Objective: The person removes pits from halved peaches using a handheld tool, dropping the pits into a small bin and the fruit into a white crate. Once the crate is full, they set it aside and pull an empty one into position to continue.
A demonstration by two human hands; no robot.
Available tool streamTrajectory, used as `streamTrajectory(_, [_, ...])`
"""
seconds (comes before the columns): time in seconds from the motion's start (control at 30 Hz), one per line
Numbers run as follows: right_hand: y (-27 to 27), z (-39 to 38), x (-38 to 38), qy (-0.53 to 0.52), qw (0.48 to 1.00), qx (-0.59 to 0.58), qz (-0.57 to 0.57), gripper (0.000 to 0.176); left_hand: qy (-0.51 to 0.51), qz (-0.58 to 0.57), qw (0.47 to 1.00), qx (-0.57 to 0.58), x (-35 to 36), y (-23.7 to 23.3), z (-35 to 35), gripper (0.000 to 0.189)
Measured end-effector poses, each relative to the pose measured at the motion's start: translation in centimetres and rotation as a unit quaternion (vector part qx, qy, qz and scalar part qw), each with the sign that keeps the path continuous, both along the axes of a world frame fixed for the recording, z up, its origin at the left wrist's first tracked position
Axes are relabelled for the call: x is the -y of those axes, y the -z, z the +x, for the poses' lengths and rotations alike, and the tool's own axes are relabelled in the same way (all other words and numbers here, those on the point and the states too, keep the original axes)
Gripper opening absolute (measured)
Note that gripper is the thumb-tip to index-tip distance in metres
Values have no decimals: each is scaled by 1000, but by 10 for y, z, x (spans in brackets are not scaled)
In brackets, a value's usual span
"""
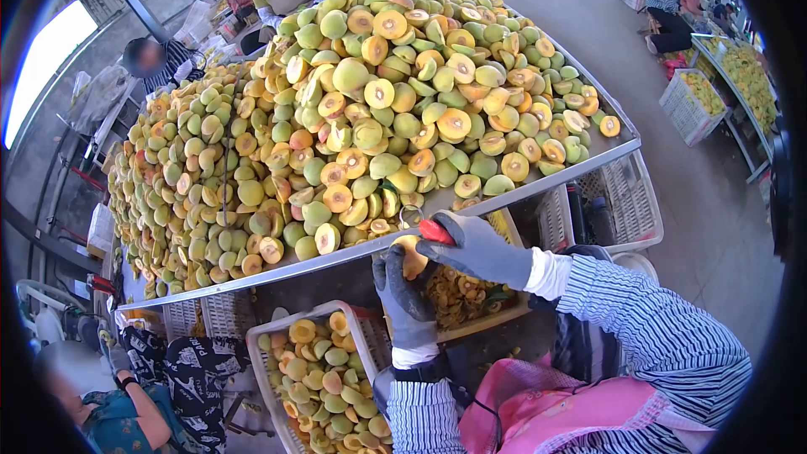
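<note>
My left hand (406, 298), in a grey glove, holds a piece of yellow-orange fruit (412, 257) at the table's front edge. My right hand (475, 245), gloved too, is closed on a tool with a red handle (436, 233); a metal ring (411, 216) shows at its far end, just above the fruit. Behind both hands, a big heap of halved green and yellow fruit (370, 118) covers the metal-edged table (538, 188). Below my hands is a bin of orange scraps (479, 325).
A white crate of fruit halves (260, 361) stands left of my lap. Empty-looking crates (630, 202) are under the table at right. A person (134, 412) sits at lower left; others work behind the heap. A fruit crate (685, 109) stands far right.
</note>
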State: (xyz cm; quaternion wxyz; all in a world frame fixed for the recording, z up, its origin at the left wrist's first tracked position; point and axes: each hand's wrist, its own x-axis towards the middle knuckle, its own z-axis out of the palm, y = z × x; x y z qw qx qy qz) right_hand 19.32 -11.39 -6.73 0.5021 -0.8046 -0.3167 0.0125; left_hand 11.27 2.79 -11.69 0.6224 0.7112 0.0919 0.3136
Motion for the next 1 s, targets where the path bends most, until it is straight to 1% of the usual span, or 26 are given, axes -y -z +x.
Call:
streamTrajectory(0.03, [-1,-10,-1,-4,1000,-3,4,43,-73,268,960,36,-5,6,-2,26])
streamTrajectory(0.07, [-7,-20,0,-15,998,33,-47,43,-68,4,997,36,2,15,-3,30])
streamTrajectory(0.1, [-9,-28,0,-27,992,69,-99,43,-73,7,997,34,-2,21,-3,30])
streamTrajectory(0.17, [-6,-34,-2,-65,987,34,-140,44,-55,-65,995,48,-4,13,-4,35])
streamTrajectory(0.2, [-6,-35,-5,-78,979,8,-187,45,13,-474,879,46,-7,-5,-6,35])
streamTrajectory(0.23, [-6,-36,-7,-91,968,-18,-233,45,12,-473,880,43,-8,-6,-7,35])
streamTrajectory(0.27, [-3,-35,-8,-99,969,-15,-225,45,-2,-296,955,19,-9,-6,-8,37])
streamTrajectory(0.3, [-1,-35,-10,-100,969,-16,-226,45,-16,-108,994,-5,-8,-6,-9,38])
streamTrajectory(0.33, [-1,-36,-11,-110,968,-25,-225,46,-17,-109,994,-7,-7,-6,-9,38])
streamTrajectory(0.4, [3,-37,-16,-123,966,-35,-223,46,-65,-270,961,10,-1,-8,-8,39])
streamTrajectory(0.43, [8,-37,-18,-139,966,-71,-205,46,-66,-270,960,8,-3,-11,-8,39])
streamTrajectory(0.5, [20,-41,-20,-157,964,-109,-188,46,-48,-467,883,-16,-5,-19,-9,43])
streamTrajectory(0.57, [21,-43,-23,-187,974,-117,-44,50,-77,-466,882,3,-2,-18,-7,43])
streamTrajectory(0.6, [20,-42,-20,-187,974,-117,-43,50,-62,-424,904,5,-3,-16,-10,43])
streamTrajectory(0.63, [3,-40,-15,-228,935,-264,-72,52,-47,-380,924,6,-3,-14,-11,43])
streamTrajectory(0.67, [-6,-37,-12,-262,871,-405,-98,54,-47,-379,924,5,-1,-22,-12,43])
streamTrajectory(0.7, [-4,-33,-9,-262,870,-406,-97,54,-47,-383,923,-5,2,-34,-13,41])
streamTrajectory(0.73, [2,-29,-4,-324,749,-578,-12,55,-47,-386,921,-15,3,-41,-14,39])
streamTrajectory(0.77, [7,-27,0,-367,586,-718,74,56,-46,-387,921,-17,1,-37,-14,39])
streamTrajectory(0.8, [12,-31,4,-375,555,-734,111,54,-18,-250,968,-14,-3,-31,-13,39])
streamTrajectory(0.83, [8,-30,6,-374,556,-734,111,54,11,-108,994,-8,-5,-31,-12,38])
streamTrajectory(0.87, [4,-27,9,-367,582,-721,82,54,-4,-25,1000,-9,-6,-32,-12,37])
streamTrajectory(0.9, [0,-23,12,-359,608,-706,52,53,-6,-29,1000,-7,-8,-34,-12,37])
streamTrajectory(0.93, [1,-18,12,-371,659,-654,19,54,33,-4,999,-11,-11,-37,-13,39])
streamTrajectory(0.97, [2,-15,15,-369,658,-656,19,54,73,23,997,-16,-13,-39,-15,42])
streamTrajectory(1.0, [0,-11,18,-346,750,-558,-83,55,102,-54,992,-51,-13,-40,-17,49])
